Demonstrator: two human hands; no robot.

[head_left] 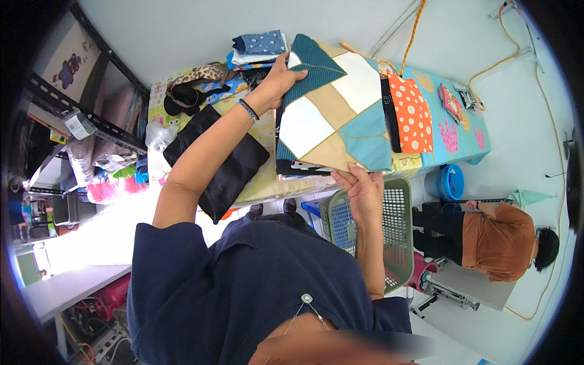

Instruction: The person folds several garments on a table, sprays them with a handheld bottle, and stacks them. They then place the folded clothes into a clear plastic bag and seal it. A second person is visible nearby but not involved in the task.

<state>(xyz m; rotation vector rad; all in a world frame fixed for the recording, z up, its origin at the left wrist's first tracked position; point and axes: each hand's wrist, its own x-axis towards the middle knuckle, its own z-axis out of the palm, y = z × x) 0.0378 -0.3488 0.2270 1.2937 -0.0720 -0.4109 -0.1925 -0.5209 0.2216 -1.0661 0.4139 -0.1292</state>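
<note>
Over a table [258, 190] spread with patterned coverings, a folded cloth [331, 108] of teal, white and tan shapes is held at its upper left corner by the left hand [281, 82], and its lower edge is pinched by the right hand [360, 190]. To the left, a black cloth [228, 167] is laid; to the right, an orange dotted cloth [412, 115] is seen. A green basket [406, 255] is placed beneath the right forearm.

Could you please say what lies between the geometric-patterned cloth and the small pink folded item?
The head view shows black fabric, an orange dotted cloth and blue table covering.
</note>
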